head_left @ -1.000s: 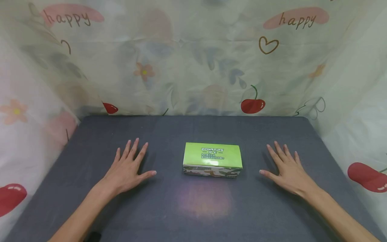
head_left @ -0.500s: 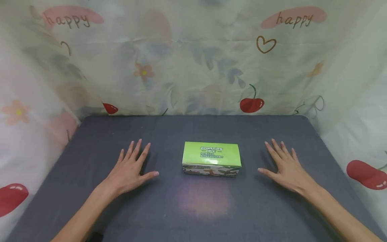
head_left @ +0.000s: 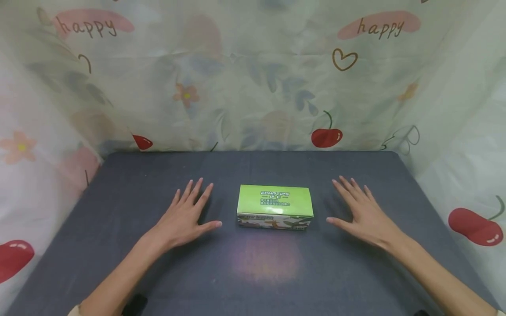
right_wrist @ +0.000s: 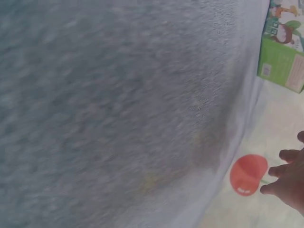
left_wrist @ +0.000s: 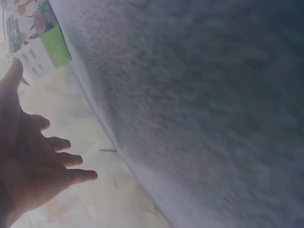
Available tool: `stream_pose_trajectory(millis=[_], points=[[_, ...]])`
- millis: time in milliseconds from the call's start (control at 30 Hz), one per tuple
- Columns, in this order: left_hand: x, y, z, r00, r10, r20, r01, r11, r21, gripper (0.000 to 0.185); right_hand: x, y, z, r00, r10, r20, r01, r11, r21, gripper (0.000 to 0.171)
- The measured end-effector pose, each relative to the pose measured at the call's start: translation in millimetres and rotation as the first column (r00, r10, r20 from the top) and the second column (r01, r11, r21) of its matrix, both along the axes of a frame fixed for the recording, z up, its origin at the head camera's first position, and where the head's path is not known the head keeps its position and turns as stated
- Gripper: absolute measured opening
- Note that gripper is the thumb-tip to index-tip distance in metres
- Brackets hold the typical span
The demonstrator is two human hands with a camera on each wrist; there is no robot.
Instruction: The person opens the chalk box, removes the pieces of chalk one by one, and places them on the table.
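A small oblong box [head_left: 274, 202] with a bright green top and a patterned white front lies in the middle of the dark grey table. To its left my left hand [head_left: 183, 221] is spread, palm down, thumb pointing at the box and apart from it. On the other side my right hand [head_left: 365, 215] is spread the same way, also apart from the box. Both hands hold nothing. The left wrist view has the box [left_wrist: 33, 40] at its upper left, past the left hand [left_wrist: 35, 156]. In the right wrist view the box [right_wrist: 282, 52] is at upper right, above the partly cut-off right hand [right_wrist: 290, 178].
The grey tabletop [head_left: 261, 289] stretches around the box to a straight back edge. A pale curtain [head_left: 237, 87] printed with cherries, flowers and "happy" closes off the back and both sides. A dark object [head_left: 135, 305] shows under the left forearm.
My left hand has moved right, toward the box. My right hand has moved left and slightly forward, also nearer the box. The box stays in its place on the table.
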State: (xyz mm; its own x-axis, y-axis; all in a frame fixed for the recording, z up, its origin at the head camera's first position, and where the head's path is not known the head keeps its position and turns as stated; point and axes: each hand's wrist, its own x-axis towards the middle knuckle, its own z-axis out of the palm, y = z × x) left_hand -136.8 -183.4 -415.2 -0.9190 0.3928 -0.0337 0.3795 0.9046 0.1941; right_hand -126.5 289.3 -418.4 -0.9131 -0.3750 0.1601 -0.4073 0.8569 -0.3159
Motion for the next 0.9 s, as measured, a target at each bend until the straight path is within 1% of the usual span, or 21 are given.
stream_pose_trajectory(millis=[100,200,367,533,600,700,800,900], points=[[-2.9,5.2,0.6,1.000,-0.022,-0.005,0.022,1.000,0.005,0.106,-1.4,-5.1,3.5,1.000,-0.004,-0.009,0.004,1.000,0.004,0.098],[-5.8,11.2,1.7,0.999,-0.039,0.001,0.039,0.999,0.027,0.104,-2.8,-10.2,7.0,1.000,0.001,-0.014,0.000,1.000,0.006,0.098],[-10.2,21.0,3.6,0.997,-0.076,0.018,0.074,0.994,0.078,0.104,-6.1,-18.8,14.0,0.999,0.041,-0.007,-0.041,0.999,-0.001,0.097],[-15.1,28.8,4.3,0.991,-0.135,-0.003,0.134,0.981,0.143,0.102,-12.1,-28.6,19.8,0.995,0.097,0.007,-0.097,0.995,-0.006,0.096],[-16.8,31.7,4.6,0.989,-0.150,-0.004,0.148,0.974,0.170,0.101,-14.2,-32.0,21.3,0.993,0.114,0.013,-0.113,0.993,-0.014,0.096],[-18.7,36.7,5.9,0.988,-0.150,0.034,0.139,0.967,0.211,0.099,-16.4,-36.3,23.3,0.991,0.129,0.028,-0.129,0.991,-0.029,0.095],[-20.6,41.7,6.8,0.987,-0.141,0.077,0.118,0.960,0.253,0.096,-18.3,-41.4,24.4,0.988,0.142,0.061,-0.139,0.989,-0.050,0.095],[-23.1,45.9,6.6,0.985,-0.147,0.092,0.115,0.952,0.285,0.095,-19.6,-47.8,24.9,0.982,0.161,0.103,-0.154,0.985,-0.074,0.096]])
